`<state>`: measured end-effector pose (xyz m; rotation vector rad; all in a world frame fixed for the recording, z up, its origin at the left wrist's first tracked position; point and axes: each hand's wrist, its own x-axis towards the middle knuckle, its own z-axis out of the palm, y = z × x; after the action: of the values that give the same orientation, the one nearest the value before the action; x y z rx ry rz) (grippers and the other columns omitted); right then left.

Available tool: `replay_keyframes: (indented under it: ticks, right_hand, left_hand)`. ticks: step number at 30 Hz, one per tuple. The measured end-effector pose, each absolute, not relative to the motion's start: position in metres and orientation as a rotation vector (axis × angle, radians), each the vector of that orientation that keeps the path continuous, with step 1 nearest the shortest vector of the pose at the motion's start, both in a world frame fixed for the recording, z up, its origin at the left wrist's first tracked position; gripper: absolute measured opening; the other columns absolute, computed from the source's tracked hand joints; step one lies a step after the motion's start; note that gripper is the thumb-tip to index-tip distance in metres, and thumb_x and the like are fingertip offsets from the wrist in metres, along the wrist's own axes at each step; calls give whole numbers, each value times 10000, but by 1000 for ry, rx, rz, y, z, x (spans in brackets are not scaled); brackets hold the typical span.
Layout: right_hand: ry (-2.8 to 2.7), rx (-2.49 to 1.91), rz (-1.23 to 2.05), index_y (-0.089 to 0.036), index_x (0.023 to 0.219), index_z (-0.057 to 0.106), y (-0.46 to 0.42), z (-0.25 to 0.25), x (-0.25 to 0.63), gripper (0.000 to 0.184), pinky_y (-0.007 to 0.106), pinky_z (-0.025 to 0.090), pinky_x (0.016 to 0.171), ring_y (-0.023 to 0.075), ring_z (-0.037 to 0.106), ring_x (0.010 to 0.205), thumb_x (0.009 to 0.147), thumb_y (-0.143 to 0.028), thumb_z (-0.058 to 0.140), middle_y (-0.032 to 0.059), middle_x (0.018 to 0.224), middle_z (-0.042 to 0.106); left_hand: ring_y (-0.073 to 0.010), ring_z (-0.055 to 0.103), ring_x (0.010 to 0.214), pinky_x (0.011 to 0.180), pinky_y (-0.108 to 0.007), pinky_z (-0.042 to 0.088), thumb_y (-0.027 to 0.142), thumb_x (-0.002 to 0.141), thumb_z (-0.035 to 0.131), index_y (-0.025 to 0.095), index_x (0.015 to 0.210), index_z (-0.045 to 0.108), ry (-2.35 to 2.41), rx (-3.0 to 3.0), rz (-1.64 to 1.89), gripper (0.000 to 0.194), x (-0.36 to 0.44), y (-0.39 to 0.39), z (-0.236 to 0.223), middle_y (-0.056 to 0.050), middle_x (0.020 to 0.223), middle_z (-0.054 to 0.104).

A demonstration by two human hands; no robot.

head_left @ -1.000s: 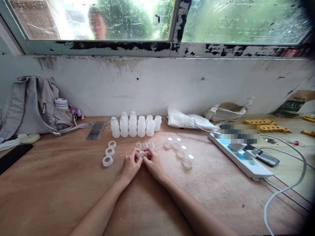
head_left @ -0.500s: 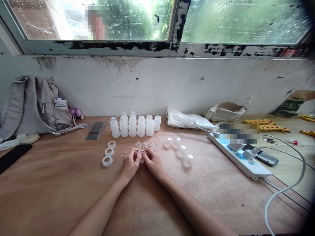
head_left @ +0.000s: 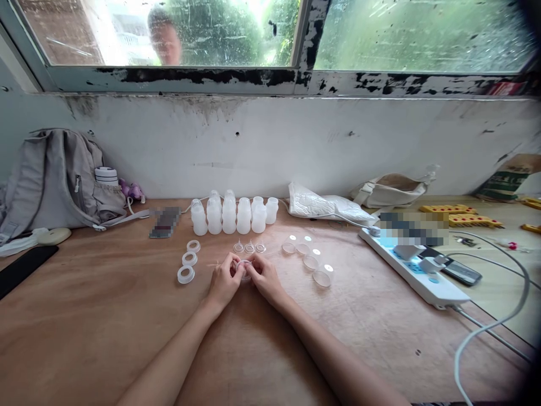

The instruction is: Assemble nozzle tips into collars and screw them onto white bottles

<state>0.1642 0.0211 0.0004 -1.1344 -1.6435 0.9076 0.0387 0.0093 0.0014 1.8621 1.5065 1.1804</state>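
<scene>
My left hand point(head_left: 225, 281) and my right hand point(head_left: 262, 277) meet over the wooden table point(head_left: 105, 316), fingers pinched together on a small clear plastic ring part point(head_left: 244, 265) held between them. Just beyond lie three small clear teats point(head_left: 249, 247). To the left sit three white screw rings point(head_left: 189, 260) in a slanted row. Several clear caps point(head_left: 310, 259) lie to the right. A cluster of white bottles point(head_left: 230, 215) stands behind, near the wall.
A grey backpack point(head_left: 51, 180) leans at the back left, with a phone point(head_left: 164, 222) beside it and a black flat object point(head_left: 23, 268) at the left edge. A white power strip point(head_left: 416, 268) with cables lies right. A plastic bag point(head_left: 325, 207) and yellow blocks point(head_left: 460, 215) sit behind it.
Both hands have shifted slightly away from me while still working the small clear part; the view has tipped down a little.
</scene>
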Motion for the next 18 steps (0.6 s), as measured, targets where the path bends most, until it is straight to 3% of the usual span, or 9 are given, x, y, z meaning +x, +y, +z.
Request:
replay_keyframes:
  ticks: [7, 10, 12, 14, 18]
  right_hand:
    - [-1641, -1151, 781, -176, 630, 505, 19, 0, 163, 157, 196, 345, 439, 85, 422, 450, 743, -283, 485, -37, 498, 464]
    - [-1590, -1074, 1002, -179, 838, 545, 20, 2, 163, 197, 191, 365, 416, 82, 445, 425, 748, -347, 496, -47, 514, 475]
    - [-1458, -1000, 1263, -193, 1043, 471, 21, 3, 163, 353, 193, 379, 384, 86, 475, 399, 763, -407, 468, -50, 549, 501]
    - [-1301, -942, 1463, -198, 1121, 406, 22, 3, 163, 434, 199, 394, 372, 90, 503, 397, 765, -442, 452, -37, 608, 538]
    - [-1198, -895, 1547, -161, 909, 512, 26, 0, 164, 332, 189, 394, 384, 72, 501, 411, 697, -410, 563, -17, 645, 558]
  left_hand:
    - [-111, 535, 588, 581, -215, 384, 270, 800, 399, 203, 784, 494, 1494, 1888, 1152, 118, 39, 8, 2, 20, 656, 569]
    - [-111, 533, 583, 587, -219, 399, 306, 813, 384, 207, 827, 504, 1471, 1814, 1205, 157, 38, 9, 3, 15, 676, 577]
    - [-102, 521, 542, 546, -211, 405, 339, 818, 374, 207, 872, 506, 1423, 1698, 1244, 195, 37, 11, 3, 17, 671, 571]
    - [-93, 498, 489, 478, -196, 397, 362, 815, 371, 204, 911, 500, 1341, 1553, 1274, 226, 36, 14, 2, 25, 630, 543]
    - [-89, 489, 478, 399, -176, 382, 355, 779, 409, 193, 933, 493, 1144, 1304, 1267, 239, 35, 19, 0, 23, 636, 516]
